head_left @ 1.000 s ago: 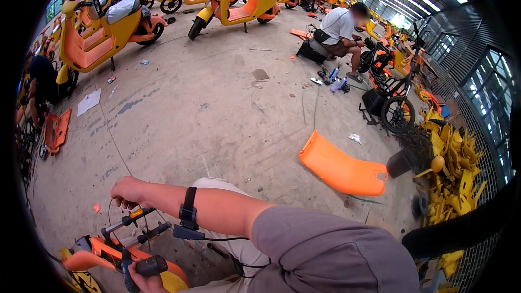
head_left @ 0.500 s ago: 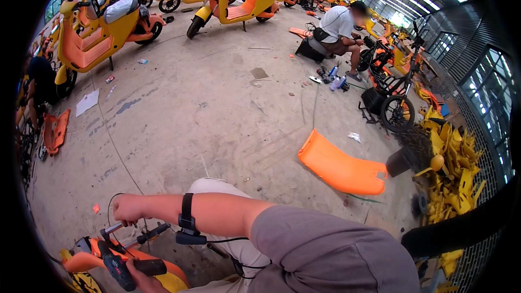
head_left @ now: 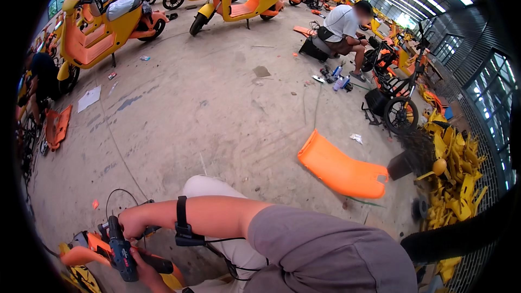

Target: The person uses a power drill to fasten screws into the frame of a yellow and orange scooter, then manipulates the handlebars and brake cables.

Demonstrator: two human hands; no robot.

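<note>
A dark cordless drill is in my left hand, whose fingers wrap its grip. The drill's chuck end points away from me, beside my right hand. My right arm reaches across to the left, with a black strap and small device on the forearm. The fingers of my right hand are curled down, partly hidden behind the drill; what they hold cannot be made out. Beneath both hands is an orange and yellow scooter body, with dark tubing and a thin black cable near the right hand.
An orange curved panel lies on the floor to the right. Beyond it are a heap of yellow parts and a stripped scooter frame. A person sits farther back; another bends at far left. Yellow scooters stand behind.
My left hand has raised and turned the drill, bringing its chuck end up beside my right hand. The right hand has shifted slightly lower.
</note>
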